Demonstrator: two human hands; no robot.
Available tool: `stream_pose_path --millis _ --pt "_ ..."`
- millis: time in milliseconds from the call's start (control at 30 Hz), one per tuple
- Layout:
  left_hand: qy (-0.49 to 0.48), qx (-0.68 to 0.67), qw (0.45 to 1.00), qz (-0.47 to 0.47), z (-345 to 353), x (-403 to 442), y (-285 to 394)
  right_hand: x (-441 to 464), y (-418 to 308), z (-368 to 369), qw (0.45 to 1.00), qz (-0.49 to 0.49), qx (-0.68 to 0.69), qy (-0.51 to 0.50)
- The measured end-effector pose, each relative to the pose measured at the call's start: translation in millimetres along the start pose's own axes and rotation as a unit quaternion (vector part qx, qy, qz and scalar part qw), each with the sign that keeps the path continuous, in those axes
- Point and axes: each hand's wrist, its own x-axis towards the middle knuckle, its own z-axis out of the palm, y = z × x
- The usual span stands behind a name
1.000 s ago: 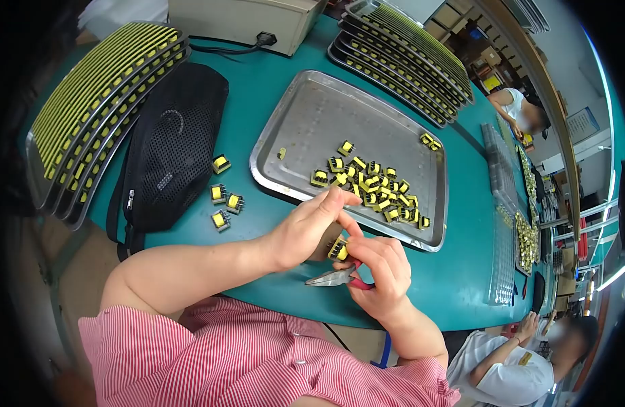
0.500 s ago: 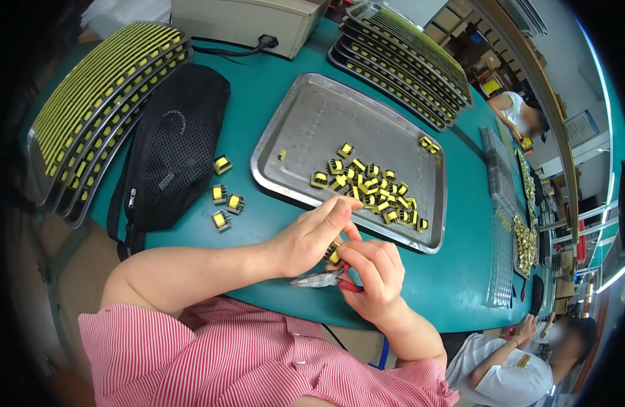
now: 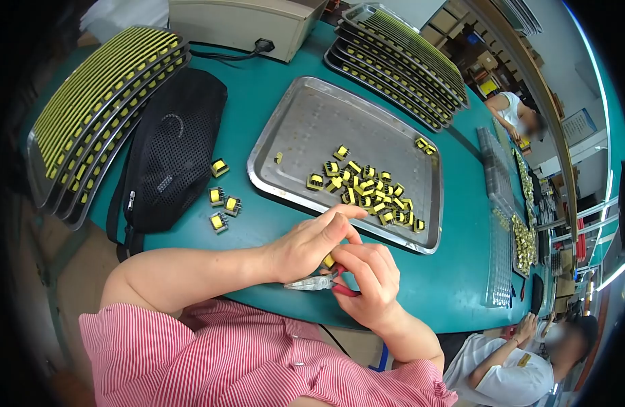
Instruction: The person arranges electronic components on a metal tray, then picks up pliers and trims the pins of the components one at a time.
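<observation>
My left hand (image 3: 306,247) is closed around a small transformer (image 3: 328,260) with yellow winding tape, mostly hidden between my two hands. In my right hand (image 3: 368,277) lies a pair of red-handled pliers (image 3: 309,283), gripped against the palm with the jaws pointing left. The thumb and forefinger of that hand meet at the transformer. Just beyond my hands, a metal tray (image 3: 319,102) bears a loose heap of similar transformers (image 3: 367,186). Several more transformers (image 3: 219,222) lie on the green table left of the tray.
A black mesh bag (image 3: 177,149) lies at left, beside stacked trays of yellow parts (image 3: 102,108). More stacked trays (image 3: 401,64) and a beige box (image 3: 238,27) with a cable stand at the back. Two people (image 3: 502,370) sit along the right, near clear plastic trays (image 3: 500,264).
Both hands have shifted very slightly, and the transformer between them shows less now. The pliers remain in my right hand. The whole view has moved a little.
</observation>
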Motion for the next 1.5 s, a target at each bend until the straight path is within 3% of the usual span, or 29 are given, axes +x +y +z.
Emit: stream_pose_path --millis 133,367,567,900,1233,1400,1500 --pt "-0.019 -0.045 0.999 0.008 1.3 0.0 2.8 0.8 -2.3 0.0 1.000 -0.020 -0.008 0.015" --pt "-0.021 -0.183 0.978 -0.100 2.3 1.9 7.9 -1.1 -3.0 0.9 0.998 -0.042 -0.031 0.021" --pt "0.015 -0.277 0.954 -0.116 6.1 0.5 8.8 0.6 -3.8 2.0 0.999 -0.019 -0.007 0.031" --pt "0.030 -0.235 0.970 -0.064 8.3 2.3 2.5 1.8 -6.5 2.9 0.999 0.036 0.021 0.032" --pt "0.032 -0.203 0.976 -0.074 7.9 3.5 -4.3 1.4 -7.0 7.8 0.999 -0.004 -0.027 0.018" --pt "0.078 -0.113 0.989 -0.053 8.6 4.8 -13.8 -4.6 0.5 6.4 0.999 0.001 -0.030 -0.032" --pt "0.103 -0.227 0.961 -0.124 11.7 11.3 -23.0 -4.3 1.2 5.5 0.999 0.006 -0.014 -0.042"
